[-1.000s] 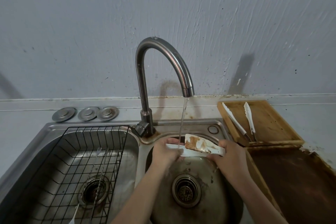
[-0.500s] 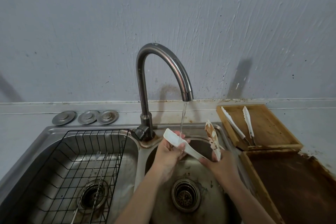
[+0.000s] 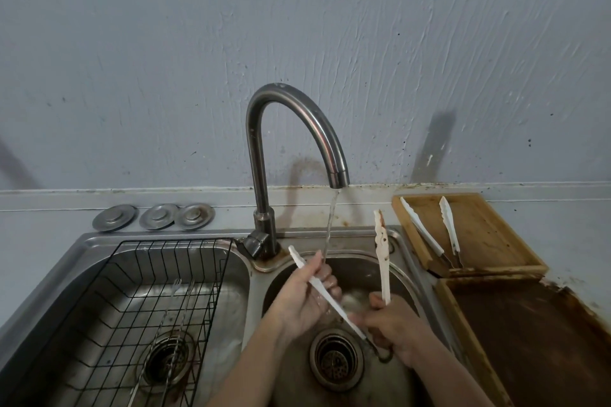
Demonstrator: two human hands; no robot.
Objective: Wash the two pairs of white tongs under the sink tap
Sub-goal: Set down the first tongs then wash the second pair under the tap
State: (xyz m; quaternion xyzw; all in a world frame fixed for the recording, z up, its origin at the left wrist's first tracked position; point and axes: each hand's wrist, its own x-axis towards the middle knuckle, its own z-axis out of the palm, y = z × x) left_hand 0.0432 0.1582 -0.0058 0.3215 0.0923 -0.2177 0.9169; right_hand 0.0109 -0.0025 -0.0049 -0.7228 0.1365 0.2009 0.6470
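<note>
Over the right sink bowl [image 3: 405, 269] I hold one pair of white tongs [image 3: 382, 253] spread wide open. My right hand [image 3: 391, 320] grips it near the hinge, and its brown-stained arm points up. My left hand [image 3: 304, 294] wraps the other arm, which slants up to the left. Water from the curved steel tap [image 3: 297, 129] falls onto my left fingers. The second pair of white tongs [image 3: 429, 235] lies in a wooden tray [image 3: 489, 238] on the counter to the right.
The left bowl holds a black wire rack [image 3: 148, 291] with metal skewers [image 3: 165, 324] in it. Three round metal drain covers [image 3: 155, 216] sit on the ledge behind. A dark stained wooden tray [image 3: 535, 340] lies at front right. The wall stands close behind the tap.
The tongs have opened wider: the stained arm now stands nearly upright and the other arm has slid lower through my left hand. Both hands dropped slightly into the bowl.
</note>
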